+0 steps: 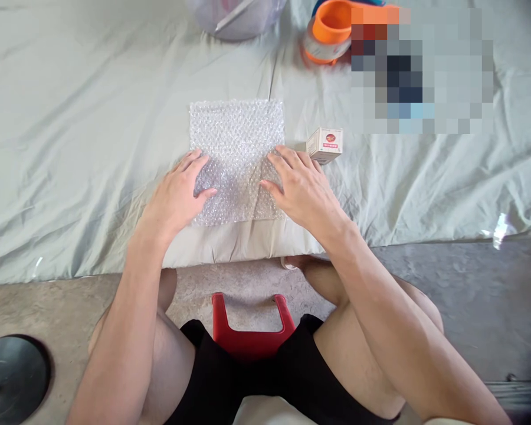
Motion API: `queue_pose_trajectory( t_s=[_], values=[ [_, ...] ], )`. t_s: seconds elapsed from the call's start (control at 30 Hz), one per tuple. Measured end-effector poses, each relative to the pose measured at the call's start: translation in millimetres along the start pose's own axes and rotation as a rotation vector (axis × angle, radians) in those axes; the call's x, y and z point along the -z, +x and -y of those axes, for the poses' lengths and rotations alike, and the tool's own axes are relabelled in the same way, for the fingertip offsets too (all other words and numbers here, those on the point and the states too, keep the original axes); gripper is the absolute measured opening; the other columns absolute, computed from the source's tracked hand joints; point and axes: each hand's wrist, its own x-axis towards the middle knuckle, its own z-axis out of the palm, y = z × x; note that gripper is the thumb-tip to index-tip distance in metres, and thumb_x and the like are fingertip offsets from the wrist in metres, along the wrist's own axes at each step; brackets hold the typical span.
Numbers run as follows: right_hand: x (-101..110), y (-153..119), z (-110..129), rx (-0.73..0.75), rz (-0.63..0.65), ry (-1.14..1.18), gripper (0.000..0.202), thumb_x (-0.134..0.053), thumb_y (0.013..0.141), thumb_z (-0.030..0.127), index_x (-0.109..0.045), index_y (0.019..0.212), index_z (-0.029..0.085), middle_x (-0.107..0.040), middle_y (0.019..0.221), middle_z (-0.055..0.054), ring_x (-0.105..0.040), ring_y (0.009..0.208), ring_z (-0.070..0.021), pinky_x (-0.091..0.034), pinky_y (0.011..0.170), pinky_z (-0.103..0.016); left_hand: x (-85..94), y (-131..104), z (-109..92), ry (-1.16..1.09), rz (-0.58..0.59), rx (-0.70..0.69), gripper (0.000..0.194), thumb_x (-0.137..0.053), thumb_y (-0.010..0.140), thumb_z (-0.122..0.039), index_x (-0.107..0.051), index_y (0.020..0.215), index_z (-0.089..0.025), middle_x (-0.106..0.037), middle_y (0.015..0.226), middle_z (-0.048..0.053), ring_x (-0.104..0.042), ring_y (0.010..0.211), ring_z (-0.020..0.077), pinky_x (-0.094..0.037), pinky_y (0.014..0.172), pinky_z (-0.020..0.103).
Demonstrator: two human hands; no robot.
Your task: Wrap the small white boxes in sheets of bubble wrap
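Note:
A square sheet of clear bubble wrap (236,153) lies flat on the pale green cloth (92,147) in front of me. On its left edge rests my left hand (177,192), fingers spread, thumb on the plastic. My right hand (298,183) lies on the right edge in the same way, also open. Just beyond my right fingers stands a small white box (325,144) with a red oval print on its face. Neither hand is gripping anything.
At the back sits a translucent round tub (236,18). An orange tape dispenser with a roll of clear tape (327,41) lies to its right, beside a blurred-out patch. A red stool (252,339) is beneath me; a black round base (15,378) stands on the floor.

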Motion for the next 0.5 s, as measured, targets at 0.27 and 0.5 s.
queue_pose_trajectory(
  t_s=[0.27, 0.5],
  values=[
    [11.8, 2.1, -11.9, -0.148, 0.025, 0.015, 0.056, -0.056, 0.114, 0.032, -0.056, 0.168, 0.018, -0.052, 0.179, -0.024, -0.052, 0.166, -0.0494, -0.043, 0.133, -0.08, 8.5, 0.4, -12.2, 0.087, 0.099, 0.052, 0.063, -0.063, 0.117, -0.034, -0.05, 0.178, -0.023, -0.038, 0.194, 0.01, -0.04, 0.179, 0.0362, -0.038, 0.147, 0.057],
    [10.6, 1.6, -14.5, -0.14, 0.024, -0.007, 0.046, -0.058, 0.113, 0.033, -0.063, 0.157, 0.019, -0.064, 0.166, -0.022, -0.063, 0.154, -0.0454, -0.05, 0.131, -0.072, 4.0, 1.0, -10.4, 0.109, 0.083, 0.028, 0.061, -0.061, 0.117, -0.034, -0.051, 0.177, -0.025, -0.039, 0.193, 0.012, -0.041, 0.178, 0.0381, -0.039, 0.146, 0.06]
  ],
)
